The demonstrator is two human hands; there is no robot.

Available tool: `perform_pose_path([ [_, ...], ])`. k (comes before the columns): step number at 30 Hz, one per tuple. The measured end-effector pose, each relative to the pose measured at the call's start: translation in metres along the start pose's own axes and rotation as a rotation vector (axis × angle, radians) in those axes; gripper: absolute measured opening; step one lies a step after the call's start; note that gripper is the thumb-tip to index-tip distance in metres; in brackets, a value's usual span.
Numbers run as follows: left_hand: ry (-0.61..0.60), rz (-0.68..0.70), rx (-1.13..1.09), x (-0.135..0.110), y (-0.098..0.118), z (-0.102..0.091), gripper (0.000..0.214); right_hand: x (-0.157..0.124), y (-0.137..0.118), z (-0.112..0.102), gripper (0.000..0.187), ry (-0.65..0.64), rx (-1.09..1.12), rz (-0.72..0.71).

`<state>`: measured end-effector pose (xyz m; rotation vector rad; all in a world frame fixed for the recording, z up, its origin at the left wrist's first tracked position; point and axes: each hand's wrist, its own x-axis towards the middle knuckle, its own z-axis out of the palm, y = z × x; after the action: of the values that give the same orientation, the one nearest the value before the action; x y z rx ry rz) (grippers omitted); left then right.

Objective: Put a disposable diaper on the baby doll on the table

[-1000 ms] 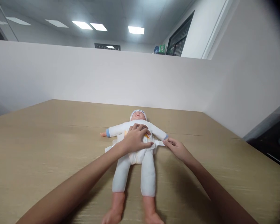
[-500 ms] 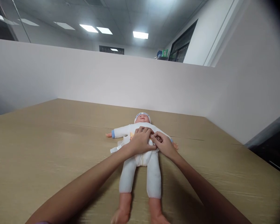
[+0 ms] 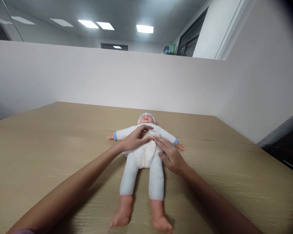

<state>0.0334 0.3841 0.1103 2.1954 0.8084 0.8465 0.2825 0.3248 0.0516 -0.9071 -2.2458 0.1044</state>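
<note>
The person's left fingers [image 3: 146, 126] reach across the belly of a doll [image 3: 156, 177], parted widely from the thumb below them. The left hand [image 3: 134, 138] lies over the upper edge of a white diaper [image 3: 145, 155]. The right hand [image 3: 172, 156] comes in from the other side with its fingers straight and close together on the diaper's front, its thumb held apart lower down. Neither hand grips anything; whether the right fingertips touch the left thumb cannot be told.

The diaper is wrapped about the doll's hips, and a pale edge pokes out beside the left wrist. The doll lies face up, wearing white clothes, blue cuffs [image 3: 115, 136] and a white headband [image 3: 146, 115] with dark lettering. Its arms spread sideways and its bare feet [image 3: 120, 219] point toward the person.

Beneath it runs a brown tabletop [image 3: 63, 146]. Beyond stands a pale wall [image 3: 107, 78], with lit ceiling panels [image 3: 145, 29] above and a barred window [image 3: 191, 34] on the right.
</note>
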Motion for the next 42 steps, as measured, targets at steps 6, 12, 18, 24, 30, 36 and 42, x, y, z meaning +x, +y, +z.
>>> perform_pose_path([
  [6, 0.031, 0.113, 0.370, -0.072, -0.043, -0.019, 0.049, -0.001, 0.001, -0.002, 0.055, -0.005, 0.010, 0.021],
  [12, -0.021, 0.024, 0.556, -0.108, -0.060, -0.040, 0.048, 0.002, -0.006, -0.003, 0.051, 0.019, -0.028, 0.048],
  [18, 0.147, -0.127, 0.610, -0.108, -0.066, -0.038, 0.032, 0.028, -0.034, -0.002, 0.031, 0.151, -0.119, 0.006],
  [24, 0.114, -0.339, 0.534, -0.113, -0.071, -0.039, 0.030, 0.080, -0.064, 0.020, 0.017, 0.127, -0.099, 0.074],
  [30, 0.098, -0.412, 0.234, -0.107, -0.067, -0.051, 0.037, 0.111, -0.073, 0.023, 0.032, -0.167, -0.104, 0.361],
  [36, 0.105, -0.472, -0.073, -0.095, -0.061, -0.069, 0.045, 0.108, -0.065, 0.027, 0.034, -0.178, -0.102, 0.412],
  [42, 0.197, -0.464, -0.254, -0.056, -0.043, -0.064, 0.045, 0.109, -0.062, 0.032, 0.033, -0.159, -0.123, 0.434],
])
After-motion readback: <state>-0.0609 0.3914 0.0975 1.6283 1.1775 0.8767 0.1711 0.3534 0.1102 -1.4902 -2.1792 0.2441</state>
